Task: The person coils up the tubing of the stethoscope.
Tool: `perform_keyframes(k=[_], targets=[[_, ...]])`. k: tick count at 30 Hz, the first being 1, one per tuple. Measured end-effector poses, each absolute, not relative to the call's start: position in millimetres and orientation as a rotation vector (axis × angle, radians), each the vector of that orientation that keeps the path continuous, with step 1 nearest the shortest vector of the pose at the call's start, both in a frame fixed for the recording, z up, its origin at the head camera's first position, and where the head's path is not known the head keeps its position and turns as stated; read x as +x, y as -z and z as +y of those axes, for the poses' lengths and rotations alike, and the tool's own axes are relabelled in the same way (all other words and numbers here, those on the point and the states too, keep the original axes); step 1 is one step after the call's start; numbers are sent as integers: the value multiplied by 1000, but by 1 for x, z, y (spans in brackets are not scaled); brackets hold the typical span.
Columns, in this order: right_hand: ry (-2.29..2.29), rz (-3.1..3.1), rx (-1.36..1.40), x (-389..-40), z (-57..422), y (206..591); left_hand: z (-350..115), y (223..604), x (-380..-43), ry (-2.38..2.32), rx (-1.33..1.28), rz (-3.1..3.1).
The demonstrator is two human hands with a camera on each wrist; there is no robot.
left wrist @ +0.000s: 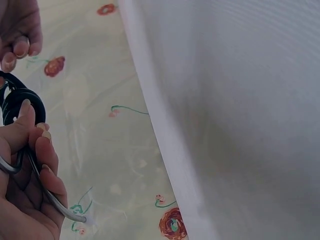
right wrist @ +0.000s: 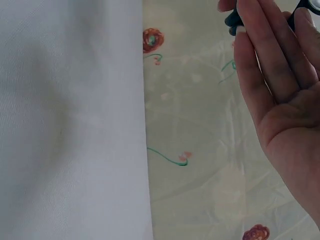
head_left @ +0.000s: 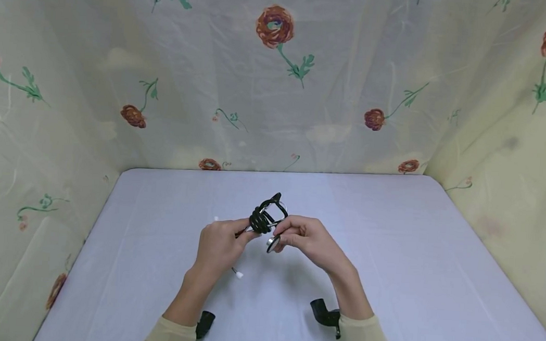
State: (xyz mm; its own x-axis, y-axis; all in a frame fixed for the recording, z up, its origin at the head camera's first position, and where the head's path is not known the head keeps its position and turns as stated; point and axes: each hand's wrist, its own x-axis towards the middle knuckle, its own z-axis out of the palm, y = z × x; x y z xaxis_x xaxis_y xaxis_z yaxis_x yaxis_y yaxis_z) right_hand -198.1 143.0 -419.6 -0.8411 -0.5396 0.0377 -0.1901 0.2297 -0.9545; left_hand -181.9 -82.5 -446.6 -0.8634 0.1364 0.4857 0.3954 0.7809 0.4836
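Note:
A stethoscope (head_left: 261,221) with its black tubing wound into a tight bundle is held above the table. My left hand (head_left: 221,243) grips it by the metal ear tubes (left wrist: 62,209), thumb pressed against the coil in the left wrist view. One white ear tip (head_left: 239,275) sticks out below that hand. On the other side, my right hand (head_left: 304,237) pinches near the round chest piece (head_left: 273,243), which hangs tilted under its fingertips. In the right wrist view the palm faces the camera, and the chest piece (right wrist: 314,6) is partly cut off by the frame's edge.
A white-covered table (head_left: 416,283) lies beneath both hands. Flower-printed sheeting (head_left: 324,106) stands behind it and along both sides. Black wrist devices (head_left: 325,313) are strapped under the forearms, near the beige sleeves (head_left: 366,338).

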Motion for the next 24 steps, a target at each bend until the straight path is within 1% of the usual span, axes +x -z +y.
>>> perform_keyframes(k=[7,14,23,24], targets=[[1658,2317,-652,-197,136,420,-82,450,-182,801,-414,-2525],[1731,2431,-723,-193,121,422,-81,452,-181,786,-394,-2498],[1813,2620,-622,-190,110,423,-78,451,-182,786,-427,-2462],[1800,2633,-615,-187,109,419,-78,451,-182,782,-428,-2462]])
